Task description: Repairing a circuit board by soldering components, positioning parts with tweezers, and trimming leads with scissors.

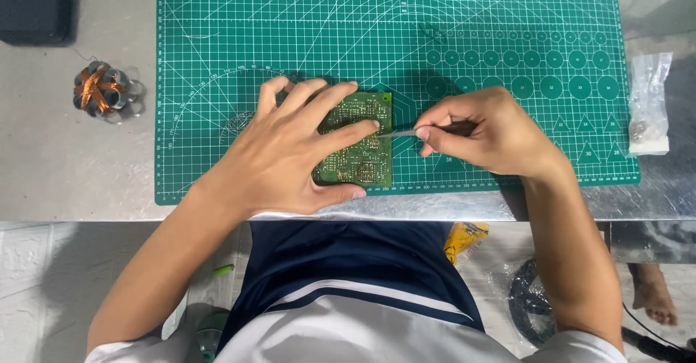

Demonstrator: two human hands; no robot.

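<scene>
A green circuit board (364, 161) lies solder side up on the green cutting mat (377, 30). My left hand (290, 149) is spread flat over the board's left part, fingers pressing it down. To the right of the board, my right hand (486, 131) pinches a thin metal tool with a dark handle (406, 132). The tool's tip touches the board's right edge, just beside my left index fingertip.
A copper-wound coil part (101, 89) sits on the grey metal table at the left. A small clear plastic bag (649, 102) lies off the mat's right edge. A dark object (36, 4) rests at the top left corner. The table's front edge runs just below the mat.
</scene>
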